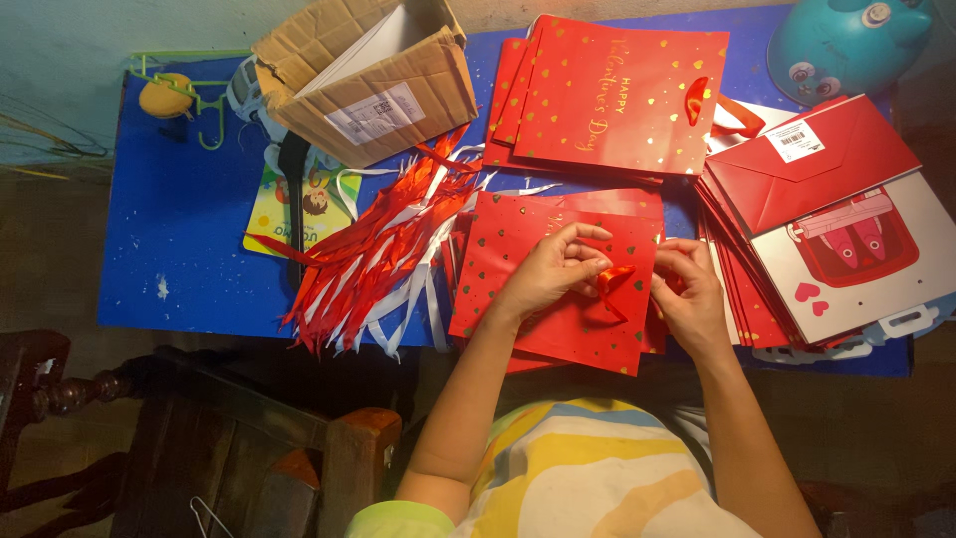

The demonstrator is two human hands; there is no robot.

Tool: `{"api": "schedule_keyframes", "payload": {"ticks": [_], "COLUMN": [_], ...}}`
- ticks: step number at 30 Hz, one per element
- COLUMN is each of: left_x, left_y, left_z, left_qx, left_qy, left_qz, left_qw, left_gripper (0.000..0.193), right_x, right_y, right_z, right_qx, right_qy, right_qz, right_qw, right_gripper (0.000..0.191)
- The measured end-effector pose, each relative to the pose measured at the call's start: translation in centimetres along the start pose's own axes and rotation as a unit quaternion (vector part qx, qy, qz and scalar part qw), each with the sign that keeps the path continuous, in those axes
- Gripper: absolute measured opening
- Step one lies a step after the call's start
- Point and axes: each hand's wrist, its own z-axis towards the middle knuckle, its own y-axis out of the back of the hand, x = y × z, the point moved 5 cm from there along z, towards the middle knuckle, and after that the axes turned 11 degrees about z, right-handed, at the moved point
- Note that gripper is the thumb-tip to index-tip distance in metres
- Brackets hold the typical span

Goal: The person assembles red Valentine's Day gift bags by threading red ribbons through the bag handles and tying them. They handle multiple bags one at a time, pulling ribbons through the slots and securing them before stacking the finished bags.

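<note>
A flat red paper gift bag [518, 259] with small gold hearts lies on the blue table [179, 229] in front of me. My left hand [550, 271] rests on it and pinches a red ribbon [614, 282] at the bag's upper edge. My right hand [689, 294] grips the bag's right edge and the same ribbon's other end. More red bags lie stacked under this one.
A pile of loose red and white ribbons [383, 254] lies left of the bag. Behind are an open cardboard box [373, 80], another stack of red heart bags [617, 95], red and white bags [836, 219] at right, a teal toy [846, 40], and a wooden chair [249, 448] below left.
</note>
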Motion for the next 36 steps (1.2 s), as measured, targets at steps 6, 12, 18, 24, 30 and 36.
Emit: {"api": "schedule_keyframes", "payload": {"ticks": [6,12,18,24,30,36], "left_x": [0.5,0.5,0.4,0.3,-0.2,-1.8], "left_y": [0.1,0.1,0.0,-0.1,-0.5,-2.2], "left_z": [0.4,0.2,0.4,0.2,-0.1,-0.8], "left_qx": [0.002,0.008,0.010,0.010,0.000,-0.084], "left_qy": [0.010,0.013,0.009,0.015,0.016,-0.011], "left_qz": [0.004,-0.009,-0.002,-0.004,0.038,0.323], "left_qw": [1.000,1.000,1.000,1.000,0.999,0.942], "left_gripper": [0.041,0.041,0.041,0.039,0.032,0.027], "right_x": [0.4,-2.2,-0.9,-0.1,-1.4,-1.2], "right_y": [0.0,0.5,0.5,0.1,0.5,0.2], "right_z": [-0.3,-0.3,-0.1,-0.2,-0.5,-0.2], "right_qx": [-0.014,-0.091,-0.028,-0.008,-0.072,-0.072], "right_qy": [0.118,-0.081,-0.008,0.095,-0.028,-0.056], "right_qz": [-0.042,0.141,0.025,0.065,0.115,0.216], "right_qw": [0.992,0.982,0.999,0.993,0.990,0.972], "right_gripper": [0.010,0.013,0.026,0.015,0.011,0.015]}}
